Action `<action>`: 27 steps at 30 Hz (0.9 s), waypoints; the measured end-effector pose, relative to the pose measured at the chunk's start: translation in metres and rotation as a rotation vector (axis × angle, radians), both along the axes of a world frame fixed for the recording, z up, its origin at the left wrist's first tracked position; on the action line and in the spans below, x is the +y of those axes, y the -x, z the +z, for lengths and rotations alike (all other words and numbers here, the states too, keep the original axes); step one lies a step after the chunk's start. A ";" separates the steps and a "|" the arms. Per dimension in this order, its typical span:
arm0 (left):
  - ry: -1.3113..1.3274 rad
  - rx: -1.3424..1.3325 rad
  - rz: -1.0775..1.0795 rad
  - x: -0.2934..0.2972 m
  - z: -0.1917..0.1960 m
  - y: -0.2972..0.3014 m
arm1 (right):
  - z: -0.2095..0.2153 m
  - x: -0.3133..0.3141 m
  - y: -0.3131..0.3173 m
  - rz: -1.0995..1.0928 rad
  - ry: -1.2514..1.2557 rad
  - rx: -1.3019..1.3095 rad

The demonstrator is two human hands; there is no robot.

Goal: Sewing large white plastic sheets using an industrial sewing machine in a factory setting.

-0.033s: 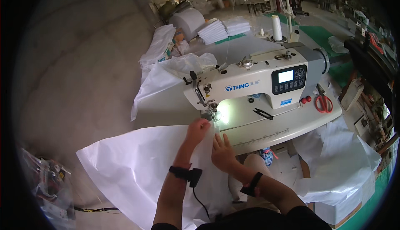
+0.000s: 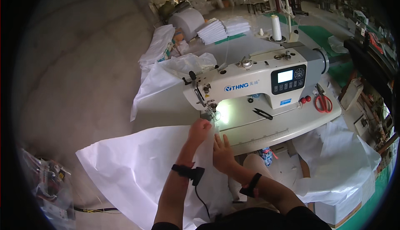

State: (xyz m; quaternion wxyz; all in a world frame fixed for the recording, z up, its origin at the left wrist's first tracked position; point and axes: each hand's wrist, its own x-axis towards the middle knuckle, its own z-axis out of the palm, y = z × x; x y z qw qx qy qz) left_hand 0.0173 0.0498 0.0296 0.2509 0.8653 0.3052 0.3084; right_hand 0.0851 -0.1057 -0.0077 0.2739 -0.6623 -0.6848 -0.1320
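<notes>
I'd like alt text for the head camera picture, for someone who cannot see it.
Seen from above, a person's left hand and right hand press a large white sheet of fabric toward the needle of a white sewing machine. Red-handled scissors and small black snips lie on the machine table.

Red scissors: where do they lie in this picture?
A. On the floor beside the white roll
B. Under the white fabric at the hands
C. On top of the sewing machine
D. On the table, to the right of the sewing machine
D: the red scissors lie flat on the table, just right of the sewing machine, far from both hands.
</notes>
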 end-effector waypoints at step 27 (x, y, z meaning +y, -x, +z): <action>-0.168 0.240 0.253 0.007 -0.033 -0.031 | -0.016 -0.108 -0.015 0.076 0.696 1.026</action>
